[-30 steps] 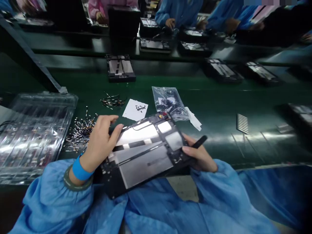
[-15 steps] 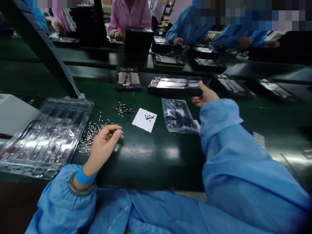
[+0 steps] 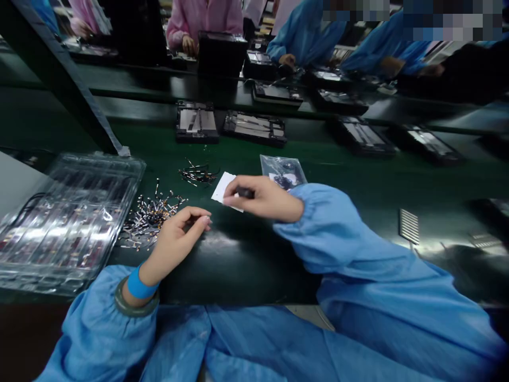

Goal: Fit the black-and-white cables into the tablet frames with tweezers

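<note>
My left hand (image 3: 181, 233) hovers beside a heap of small metallic strips with dark ends (image 3: 153, 215). Its fingers are curled and the thumb meets them in a pinch; anything in the tips is too small to make out. Over a white paper square (image 3: 222, 187) is my right hand (image 3: 264, 197), blurred, with fingers bent together and something dark showing between them. That hand hides most of the paper. Behind it a clear plastic bag of dark bits (image 3: 284, 170) is partly covered by my sleeve. Several thin dark strips (image 3: 198, 173) lie left of the paper.
Flat black device housings (image 3: 196, 122), (image 3: 254, 127) stand along the back of the green bench. Stacked clear plastic trays (image 3: 71, 223) are at the left, below a slanted post (image 3: 75, 79). A ribbed metal piece (image 3: 409, 226) lies right. Co-workers' hands (image 3: 288, 60) work across the bench.
My right hand has let go of a black housing, now at the back beside the other one, and has come left and nearer, over the white paper. My left hand has barely moved.
</note>
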The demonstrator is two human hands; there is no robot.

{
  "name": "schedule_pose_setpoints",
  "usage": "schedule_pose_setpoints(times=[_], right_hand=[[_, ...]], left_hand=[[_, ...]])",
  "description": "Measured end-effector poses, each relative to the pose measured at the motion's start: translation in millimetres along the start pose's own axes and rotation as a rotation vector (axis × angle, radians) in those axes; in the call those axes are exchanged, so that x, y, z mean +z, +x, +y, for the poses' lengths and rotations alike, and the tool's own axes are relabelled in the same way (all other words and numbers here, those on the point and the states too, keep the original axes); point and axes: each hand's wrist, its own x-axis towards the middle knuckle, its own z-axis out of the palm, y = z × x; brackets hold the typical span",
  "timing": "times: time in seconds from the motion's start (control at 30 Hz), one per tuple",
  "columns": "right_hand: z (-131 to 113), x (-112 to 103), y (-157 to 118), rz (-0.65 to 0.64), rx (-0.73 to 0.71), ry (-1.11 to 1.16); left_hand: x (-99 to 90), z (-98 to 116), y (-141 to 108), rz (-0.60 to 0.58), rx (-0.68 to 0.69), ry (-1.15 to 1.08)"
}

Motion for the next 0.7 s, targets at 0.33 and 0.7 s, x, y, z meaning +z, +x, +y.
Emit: schedule_pose_setpoints(times=[0.33,0.7], right_hand=[[-3,30,-3,-0.191,-0.247,-0.053],[33,-36,-11,0.062,0.34,-0.159]], left_hand=[[-1.1,-2,-3,-0.059,0.101,0.154],[-1.9,-20,-3,-0.076,0.085,0.186]])
